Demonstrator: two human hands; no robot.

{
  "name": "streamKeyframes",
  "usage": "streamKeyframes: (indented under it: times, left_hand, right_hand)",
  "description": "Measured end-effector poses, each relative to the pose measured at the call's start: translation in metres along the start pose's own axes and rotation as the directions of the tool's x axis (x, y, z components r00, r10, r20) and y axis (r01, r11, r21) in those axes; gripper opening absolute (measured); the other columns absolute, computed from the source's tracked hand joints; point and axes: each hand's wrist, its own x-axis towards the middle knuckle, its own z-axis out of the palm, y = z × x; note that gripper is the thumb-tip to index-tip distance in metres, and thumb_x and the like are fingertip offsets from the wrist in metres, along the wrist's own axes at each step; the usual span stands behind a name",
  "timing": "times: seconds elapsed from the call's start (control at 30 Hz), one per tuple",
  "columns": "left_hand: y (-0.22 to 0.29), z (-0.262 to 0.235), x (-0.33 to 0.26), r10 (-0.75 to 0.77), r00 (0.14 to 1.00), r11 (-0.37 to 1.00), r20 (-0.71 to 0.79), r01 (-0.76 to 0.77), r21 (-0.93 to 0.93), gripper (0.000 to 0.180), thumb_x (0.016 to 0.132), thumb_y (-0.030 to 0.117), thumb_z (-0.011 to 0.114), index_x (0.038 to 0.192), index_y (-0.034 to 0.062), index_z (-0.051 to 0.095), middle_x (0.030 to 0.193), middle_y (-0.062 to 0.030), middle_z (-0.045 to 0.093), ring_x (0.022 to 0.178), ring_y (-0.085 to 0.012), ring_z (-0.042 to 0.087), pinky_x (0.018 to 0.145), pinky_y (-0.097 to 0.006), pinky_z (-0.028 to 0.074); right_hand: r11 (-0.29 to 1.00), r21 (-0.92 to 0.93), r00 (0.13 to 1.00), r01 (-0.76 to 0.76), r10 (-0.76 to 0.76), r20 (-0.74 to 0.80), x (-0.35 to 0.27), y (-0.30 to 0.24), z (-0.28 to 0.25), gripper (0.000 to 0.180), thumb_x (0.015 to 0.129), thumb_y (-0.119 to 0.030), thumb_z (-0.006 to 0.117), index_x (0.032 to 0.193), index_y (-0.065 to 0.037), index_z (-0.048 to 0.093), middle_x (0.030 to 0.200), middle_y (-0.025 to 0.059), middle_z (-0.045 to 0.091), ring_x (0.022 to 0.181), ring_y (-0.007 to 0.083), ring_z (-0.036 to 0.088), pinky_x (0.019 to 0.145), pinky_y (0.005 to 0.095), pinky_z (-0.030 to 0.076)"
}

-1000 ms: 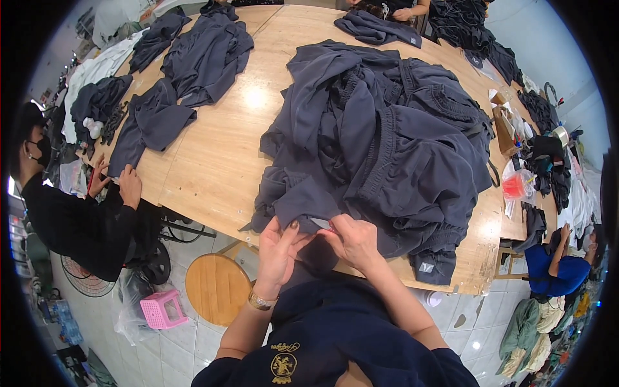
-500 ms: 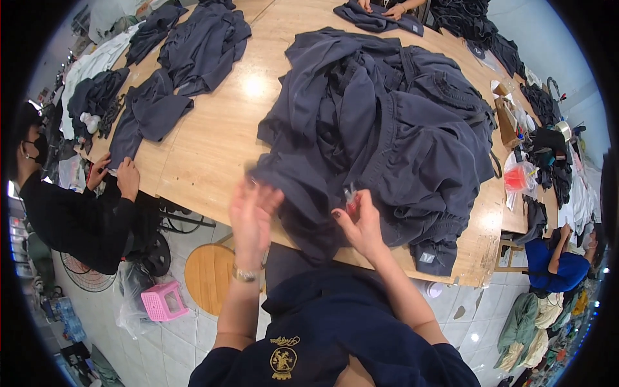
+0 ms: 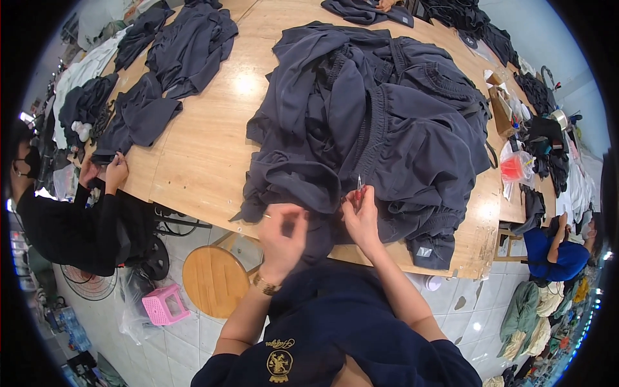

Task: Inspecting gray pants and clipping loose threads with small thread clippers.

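Note:
A large heap of dark grey garments (image 3: pixel 419 135) with gathered elastic waistbands covers the table in front of me. My right hand (image 3: pixel 362 222) is closed around small red-handled thread snips (image 3: pixel 359 187), their metal tips pointing away from me over the cloth. At the near edge of the heap, my left hand (image 3: pixel 284 238) has its fingers curled with thumb and forefinger close together. It is somewhat blurred, and what it pinches, if anything, does not show. A bunched fold of garment (image 3: pixel 290 177) rises just beyond it, and cloth hangs over the table edge between my hands.
The wooden table (image 3: pixel 200 142) carries more dark garments (image 3: pixel 193 48) at the left. A person in black (image 3: pixel 71 219) handles cloth there; another person's hand (image 3: pixel 385 5) is at the far edge. A round wooden stool (image 3: pixel 215 280) and a pink plastic stool (image 3: pixel 166 303) stand below.
My left hand has come nearer and to the right, its spread fingers now curled. The garment edge near it is bunched up. The snips now point upright in my right hand.

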Motion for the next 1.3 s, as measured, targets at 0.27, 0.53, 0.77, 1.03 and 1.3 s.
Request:
streamKeyframes:
  times: [0.27,0.53,0.77,1.03,1.3]
  left_hand:
    - [0.006,0.025,-0.004,0.095,0.972,0.995,0.215,-0.101,0.015,0.015,0.073,0.003,0.072,0.081,0.0046,0.059,0.068,-0.0032,0.055,0.053,-0.0135,0.052,0.050,-0.027,0.042]
    - [-0.023,0.005,-0.034,0.032,0.856,0.808,0.517,-0.327,0.491,0.026,0.070,0.016,0.074,0.089,0.0050,0.059,0.078,-0.0083,0.056,0.088,-0.0265,0.054,0.077,-0.039,0.046]
    - [-0.053,-0.039,-0.006,-0.284,0.925,0.845,0.251,0.365,-0.391,0.015,0.089,0.002,0.055,0.102,0.0050,0.051,0.092,0.0005,0.056,0.084,-0.0076,0.053,0.073,-0.022,0.045]
    - [-0.058,-0.076,0.024,-0.406,0.907,0.663,-0.110,0.210,-0.719,0.007,0.095,0.010,0.051,0.099,0.0051,0.049,0.094,-0.0007,0.054,0.084,-0.0068,0.050,0.078,-0.021,0.042]
    - [-0.049,-0.064,0.007,-0.119,0.975,0.917,-0.189,0.181,0.355,0.018,0.079,0.000,0.053,0.097,0.0016,0.051,0.093,-0.0124,0.054,0.090,-0.0262,0.052,0.082,-0.037,0.043]
  right_hand:
    - [0.973,-0.188,0.991,0.134,-0.129,0.036,0.004,-0.015,0.000,0.030,0.081,-0.011,0.065,0.091,-0.002,0.038,0.069,0.0140,0.056,0.057,0.0293,0.057,0.054,0.0372,0.045]
    - [0.969,0.127,0.978,0.210,-0.207,-0.041,0.045,-0.042,0.009,0.022,0.081,0.000,0.060,0.087,-0.006,0.040,0.070,-0.0013,0.046,0.060,0.0044,0.044,0.051,0.0219,0.036]
    - [0.576,0.801,0.976,-0.162,0.212,0.045,0.083,-0.057,0.004,0.023,0.083,0.003,0.055,0.087,-0.010,0.037,0.077,0.0030,0.051,0.058,0.0152,0.058,0.052,0.0328,0.054]
    - [0.524,0.843,0.980,-0.124,0.198,0.021,0.087,-0.044,0.004,0.022,0.084,0.004,0.054,0.085,-0.013,0.040,0.079,0.0059,0.057,0.066,0.0216,0.063,0.059,0.0361,0.056]
    - [0.625,0.772,0.978,-0.116,0.209,-0.022,0.085,-0.038,0.003,0.022,0.085,0.004,0.055,0.088,-0.010,0.037,0.075,0.0023,0.051,0.063,0.0163,0.060,0.056,0.0344,0.056]
